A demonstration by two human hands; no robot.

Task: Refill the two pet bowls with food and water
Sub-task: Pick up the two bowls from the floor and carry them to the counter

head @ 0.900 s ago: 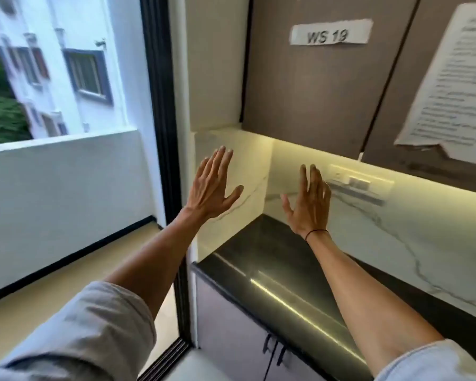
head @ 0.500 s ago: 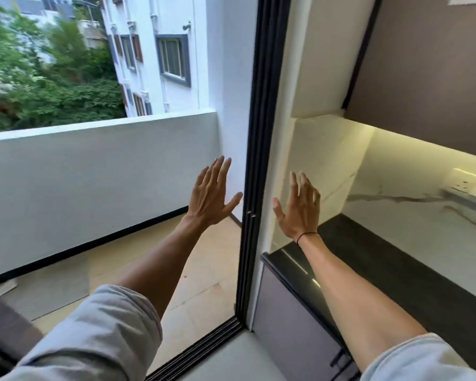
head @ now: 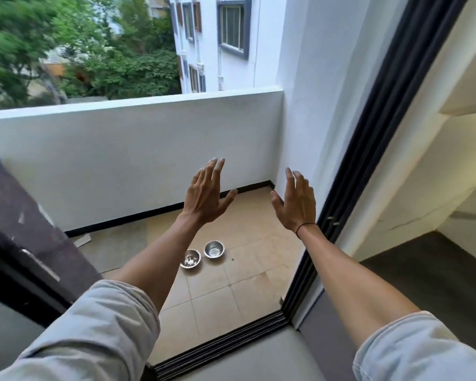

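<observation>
Starting stage, by look of it. Left hand (head: 204, 196) and right hand (head: 296, 204) raised, fingers spread, holding nothing. Beyond door track (head: 220, 345), two metal bowls (head: 202, 254) side by side on balcony floor (head: 253, 273), untouched; near bowl holds scraps. Fetching food and water, both refills left.

We see soft, even daylight from the open balcony side, with no hard shadows on the balcony wall (head: 138, 149) or tiled floor (head: 248, 270). The trees (head: 52, 50) at far left are smeared by motion blur, and both hands' fingertips look slightly soft. At right a warm yellowish glow lights the indoor wall (head: 434, 188), while the dark countertop (head: 437, 270) stays dim. Wide-angle distortion bends the door frame (head: 368, 160) and stretches the near sleeves. The steel bowls (head: 202, 255) catch small bright glints.
</observation>
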